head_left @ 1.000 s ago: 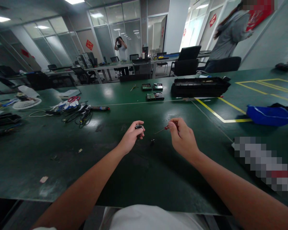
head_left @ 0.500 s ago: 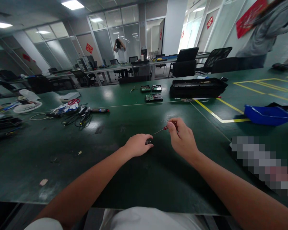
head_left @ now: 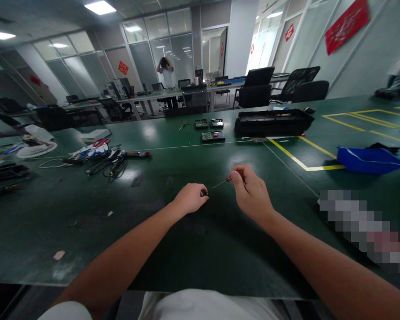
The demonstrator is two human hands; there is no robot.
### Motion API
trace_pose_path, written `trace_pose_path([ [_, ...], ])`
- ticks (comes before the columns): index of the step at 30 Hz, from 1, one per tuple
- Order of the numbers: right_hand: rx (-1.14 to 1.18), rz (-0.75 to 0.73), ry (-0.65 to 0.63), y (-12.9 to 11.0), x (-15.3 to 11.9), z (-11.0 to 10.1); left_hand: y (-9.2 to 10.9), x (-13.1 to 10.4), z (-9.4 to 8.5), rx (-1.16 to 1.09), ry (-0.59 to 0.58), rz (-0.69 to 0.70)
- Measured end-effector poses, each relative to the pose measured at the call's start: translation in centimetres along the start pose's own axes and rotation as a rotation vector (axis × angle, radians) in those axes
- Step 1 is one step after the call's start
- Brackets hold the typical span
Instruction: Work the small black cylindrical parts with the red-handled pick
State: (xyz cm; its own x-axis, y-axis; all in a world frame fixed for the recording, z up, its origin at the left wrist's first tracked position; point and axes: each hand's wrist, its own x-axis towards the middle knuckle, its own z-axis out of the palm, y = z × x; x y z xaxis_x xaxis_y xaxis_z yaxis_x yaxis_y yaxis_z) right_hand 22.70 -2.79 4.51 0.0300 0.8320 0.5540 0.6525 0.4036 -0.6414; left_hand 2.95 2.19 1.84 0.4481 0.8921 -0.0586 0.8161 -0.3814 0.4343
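My left hand (head_left: 192, 198) is closed round a small dark object (head_left: 203, 193) just above the green table (head_left: 173, 231); the fingers hide most of it, so its kind does not show. My right hand (head_left: 250, 189) grips a screwdriver (head_left: 227, 180) by its red handle, most of which is covered by the palm. The thin metal shaft points left and down toward the small object, and its tip stays apart from it.
Ahead lie several green circuit-board drives (head_left: 213, 136) and a long black tray (head_left: 275, 123). Cables (head_left: 110, 164) and red-handled scissors (head_left: 102, 142) lie left. A blue bin (head_left: 370, 160) and a blurred-out item (head_left: 360, 222) are right. One person (head_left: 167, 73) stands far back.
My left hand has shifted slightly left and up with the small dark object, its fingers closer round it. The screwdriver is almost still. A person at the right has moved mostly out of view.
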Motion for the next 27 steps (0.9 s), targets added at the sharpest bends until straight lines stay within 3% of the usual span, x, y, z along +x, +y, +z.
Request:
trace_pose_path([
  [3,0.005,0.007,-0.002,-0.1,0.0,0.0,-0.6,0.0,-0.1,-0.075,0.054,0.024],
  [6,0.018,0.013,-0.006,-0.2,0.0,-0.1,-1.5,-0.2,-1.2,-0.290,0.052,-0.052],
  [9,0.031,0.018,-0.026,-0.2,0.0,-0.1,-3.1,-0.7,-3.3,-0.484,0.064,-0.153],
  [13,0.042,0.029,-0.049,-0.1,-0.1,0.1,-7.2,-2.2,-6.7,-0.762,0.219,-0.307],
  [17,0.042,0.028,-0.065,0.1,-0.1,0.2,-12.6,-4.8,-10.0,-1.098,0.500,-0.476],
  [19,0.038,0.029,-0.062,0.2,0.0,0.3,-15.1,-6.7,-11.6,-1.220,0.723,-0.582],
  [25,0.027,0.039,-0.062,0.4,0.0,0.8,-20.3,-14.2,-16.1,-1.138,1.193,-0.756],
  [27,0.022,0.039,-0.057,0.4,0.0,0.9,-22.0,-16.9,-17.1,-1.001,1.308,-0.832],
])
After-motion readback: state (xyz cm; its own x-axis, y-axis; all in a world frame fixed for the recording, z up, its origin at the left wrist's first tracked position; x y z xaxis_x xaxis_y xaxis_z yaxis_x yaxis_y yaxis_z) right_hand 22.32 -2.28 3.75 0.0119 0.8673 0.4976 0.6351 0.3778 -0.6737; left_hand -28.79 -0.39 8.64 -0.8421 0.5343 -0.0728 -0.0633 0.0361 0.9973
